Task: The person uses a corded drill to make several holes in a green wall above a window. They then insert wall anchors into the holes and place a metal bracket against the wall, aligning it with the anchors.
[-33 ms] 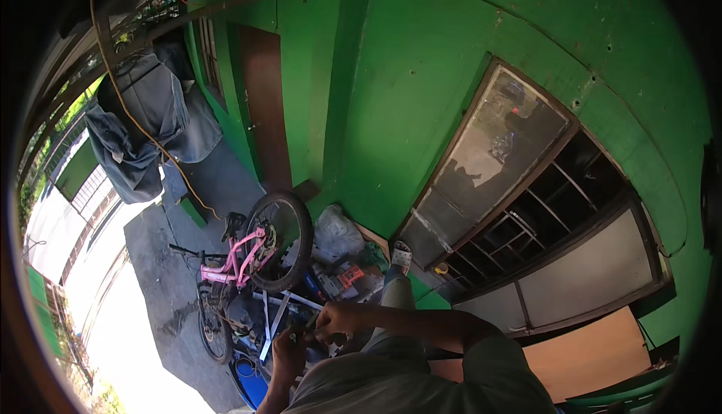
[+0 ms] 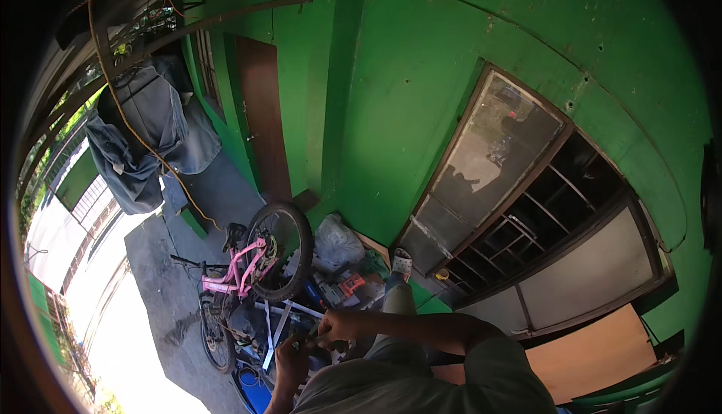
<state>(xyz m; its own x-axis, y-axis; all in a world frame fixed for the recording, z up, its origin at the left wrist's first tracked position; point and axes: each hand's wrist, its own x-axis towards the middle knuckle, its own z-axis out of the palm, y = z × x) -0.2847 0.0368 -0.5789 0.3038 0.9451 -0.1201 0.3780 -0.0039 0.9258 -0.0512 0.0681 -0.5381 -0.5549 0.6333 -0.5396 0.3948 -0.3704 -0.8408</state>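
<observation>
Head view: right hand (image 2: pixel 338 327) and left hand (image 2: pixel 292 361) close together over white bike frame (image 2: pixel 278 324); nothing changed; fingers' grip cannot tell; pink bicycle (image 2: pixel 241 271) beside.

Thing between hands (image 2: pixel 314 340) too small

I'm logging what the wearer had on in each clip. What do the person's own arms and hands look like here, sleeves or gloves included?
Both hands are bare, with no gloves: the left hand and the right hand. The right forearm is uncovered up to a short, loose sleeve of a pale grey-green shirt. The left forearm is also bare where it shows. Whether a watch or rings are worn is too small to tell.
</observation>
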